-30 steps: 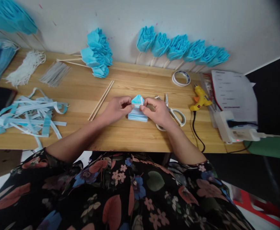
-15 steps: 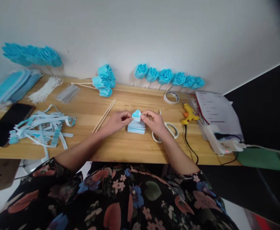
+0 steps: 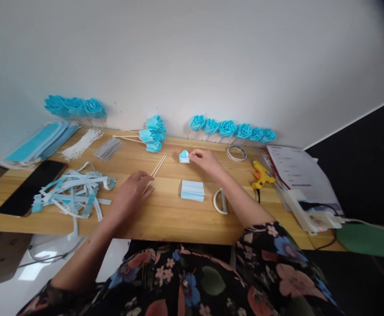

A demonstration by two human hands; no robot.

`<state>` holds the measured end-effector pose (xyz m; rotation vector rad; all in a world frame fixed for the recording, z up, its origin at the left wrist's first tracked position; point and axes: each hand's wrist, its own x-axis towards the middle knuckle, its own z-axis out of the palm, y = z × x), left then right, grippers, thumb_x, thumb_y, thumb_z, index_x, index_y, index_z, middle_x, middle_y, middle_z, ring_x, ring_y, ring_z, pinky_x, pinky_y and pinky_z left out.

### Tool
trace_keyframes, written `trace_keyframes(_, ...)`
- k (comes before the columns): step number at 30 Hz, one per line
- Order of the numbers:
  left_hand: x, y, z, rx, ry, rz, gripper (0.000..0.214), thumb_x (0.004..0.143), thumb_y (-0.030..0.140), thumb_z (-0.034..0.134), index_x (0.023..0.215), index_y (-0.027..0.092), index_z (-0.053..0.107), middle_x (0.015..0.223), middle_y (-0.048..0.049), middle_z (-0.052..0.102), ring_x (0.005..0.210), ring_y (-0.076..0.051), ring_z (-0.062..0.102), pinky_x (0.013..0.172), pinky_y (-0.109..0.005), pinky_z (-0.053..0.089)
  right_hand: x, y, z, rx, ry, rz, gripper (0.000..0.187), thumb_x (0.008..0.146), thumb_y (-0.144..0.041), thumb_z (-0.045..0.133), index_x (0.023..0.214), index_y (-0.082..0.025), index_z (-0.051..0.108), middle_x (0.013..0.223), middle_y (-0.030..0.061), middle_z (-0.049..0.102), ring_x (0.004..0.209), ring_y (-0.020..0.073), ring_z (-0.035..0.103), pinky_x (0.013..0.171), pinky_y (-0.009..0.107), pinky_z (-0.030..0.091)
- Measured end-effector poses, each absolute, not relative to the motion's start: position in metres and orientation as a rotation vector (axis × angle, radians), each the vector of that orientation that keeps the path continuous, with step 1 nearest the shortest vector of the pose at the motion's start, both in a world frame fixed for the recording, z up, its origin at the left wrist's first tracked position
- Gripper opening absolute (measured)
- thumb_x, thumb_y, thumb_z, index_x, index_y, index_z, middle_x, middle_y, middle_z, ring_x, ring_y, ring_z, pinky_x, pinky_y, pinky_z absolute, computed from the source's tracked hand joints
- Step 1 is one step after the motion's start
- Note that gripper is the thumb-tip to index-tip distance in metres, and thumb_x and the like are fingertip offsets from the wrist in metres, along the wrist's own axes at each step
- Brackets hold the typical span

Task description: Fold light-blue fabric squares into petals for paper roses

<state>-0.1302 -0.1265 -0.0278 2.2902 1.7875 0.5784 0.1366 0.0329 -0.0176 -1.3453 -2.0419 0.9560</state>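
Note:
Beyond the stack, my right hand (image 3: 205, 160) pinches the edge of a small folded piece of blue mask fabric (image 3: 183, 156). Its top is folded to a point with a white strip below. My left hand (image 3: 133, 192) is open, fingers apart, low over the table by the near ends of two thin wooden sticks (image 3: 159, 166). Whether it touches them I cannot tell. Between my hands lies a stack of cut pale blue mask pieces (image 3: 192, 191). Scissors (image 3: 215, 202) lie partly hidden under my right forearm.
Cut strips (image 3: 72, 191) and a phone (image 3: 30, 188) lie left, near masks (image 3: 44, 140), white ear loops (image 3: 83, 143) and wires (image 3: 109, 148). Blue fabric flowers (image 3: 226, 128) line the wall. Right are a tape roll (image 3: 236, 152), glue gun (image 3: 262, 174) and power strip (image 3: 302, 210).
My left hand has let go of the folded piece and moved left toward the sticks. My right hand has carried the piece up and away from the stack. The view has shifted.

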Motion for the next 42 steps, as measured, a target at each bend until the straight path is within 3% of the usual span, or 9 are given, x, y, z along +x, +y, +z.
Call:
trace_keyframes(6, -0.138, -0.136, -0.042, 2.280, 1.785, 0.579, 0.025, 0.095, 0.032, 0.050, 0.111, 0.023, 0.067, 0.115, -0.0116, 0.068, 0.107, -0.029, 0.064, 0.092, -0.043, 0.053, 0.098, 0.071, -0.011, -1.754, -2.102, 0.608, 0.014, 0.080, -0.030, 0.062, 0.074, -0.021, 0.071, 0.085, 0.0078, 0.075, 0.080, 0.0224, 0.064, 0.065, 0.029, 0.036)
trace_keyframes(9, -0.135, -0.136, -0.040, 2.272, 1.776, 0.559, 0.024, 0.094, 0.030, 0.049, 0.107, 0.021, 0.068, 0.110, -0.0120, 0.069, 0.103, -0.030, 0.064, 0.090, -0.043, 0.053, 0.085, 0.071, 0.000, -1.817, -2.225, 0.457, 0.020, 0.084, -0.037, 0.062, 0.077, -0.023, 0.073, 0.089, 0.0087, 0.075, 0.083, 0.0234, 0.065, 0.065, 0.030, 0.035)
trace_keyframes(13, -0.132, -0.133, -0.039, 2.278, 1.770, 0.525, 0.025, 0.094, 0.026, 0.046, 0.103, 0.019, 0.068, 0.105, -0.0120, 0.069, 0.099, -0.029, 0.065, 0.089, -0.043, 0.052, 0.086, 0.069, 0.009, -1.590, -2.228, 0.576, 0.035, 0.091, -0.045, 0.053, 0.076, -0.019, 0.070, 0.082, 0.0049, 0.072, 0.076, 0.0181, 0.060, 0.064, 0.028, 0.034)
trace_keyframes(18, -0.137, -0.136, -0.039, 2.293, 1.782, 0.433, 0.027, 0.094, 0.021, 0.041, 0.101, 0.018, 0.067, 0.101, -0.0115, 0.069, 0.095, -0.028, 0.065, 0.084, -0.040, 0.051, 0.133, 0.057, 0.013, -1.415, -2.073, 0.797, 0.027, 0.088, -0.035, 0.053, 0.069, -0.018, 0.063, 0.071, 0.0016, 0.068, 0.063, 0.0129, 0.053, 0.063, 0.026, 0.037)
trace_keyframes(24, -0.135, -0.120, -0.025, 2.438, 1.726, 0.360, 0.032, 0.095, 0.028, 0.049, 0.120, 0.014, 0.063, 0.118, -0.0162, 0.067, 0.108, -0.033, 0.063, 0.092, -0.046, 0.051, 0.212, 0.016, 0.010, -1.350, -1.828, 0.845, 0.030, 0.086, -0.044, 0.056, 0.075, -0.018, 0.066, 0.069, -0.0001, 0.065, 0.058, 0.0114, 0.052, 0.060, 0.025, 0.040)
trace_keyframes(28, -0.117, -0.093, -0.009, 2.518, 1.586, 0.458, 0.033, 0.095, 0.030, 0.052, 0.123, 0.015, 0.062, 0.124, -0.0164, 0.065, 0.114, -0.034, 0.061, 0.099, -0.049, 0.049, 0.242, -0.016, 0.000, -1.416, -1.727, 0.748, 0.028, 0.086, -0.043, 0.059, 0.075, -0.018, 0.067, 0.067, -0.0003, 0.065, 0.059, 0.0125, 0.054, 0.060, 0.026, 0.041)
trace_keyframes(32, -0.088, -0.074, -0.003, 2.516, 1.423, 0.490, 0.029, 0.095, 0.031, 0.054, 0.118, 0.017, 0.065, 0.120, -0.0134, 0.068, 0.112, -0.031, 0.062, 0.099, -0.047, 0.049, 0.238, -0.056, -0.012, -1.439, -1.749, 0.680, 0.023, 0.090, -0.039, 0.060, 0.082, -0.020, 0.070, 0.072, 0.0007, 0.070, 0.066, 0.0159, 0.061, 0.064, 0.028, 0.044)
trace_keyframes(36, -0.057, -0.060, -0.003, 2.458, 1.263, 0.549, 0.026, 0.095, 0.025, 0.051, 0.114, 0.017, 0.067, 0.119, -0.0116, 0.069, 0.113, -0.028, 0.063, 0.100, -0.045, 0.048, 0.219, -0.084, -0.020, -1.280, -2.135, 0.510, 0.015, 0.093, -0.029, 0.059, 0.088, -0.022, 0.071, 0.086, 0.0046, 0.074, 0.082, 0.0207, 0.065, 0.078, 0.034, 0.048)
trace_keyframes(42, -0.034, -0.050, -0.012, 2.291, 1.221, 0.737, 0.025, 0.091, 0.015, 0.048, 0.101, 0.016, 0.071, 0.106, -0.0091, 0.074, 0.100, -0.023, 0.067, 0.092, -0.039, 0.051, 0.204, -0.074, -0.025, -1.254, -2.293, 0.396, 0.016, 0.097, -0.027, 0.055, 0.098, -0.021, 0.070, 0.097, 0.0072, 0.074, 0.094, 0.0241, 0.066, 0.087, 0.038, 0.049)
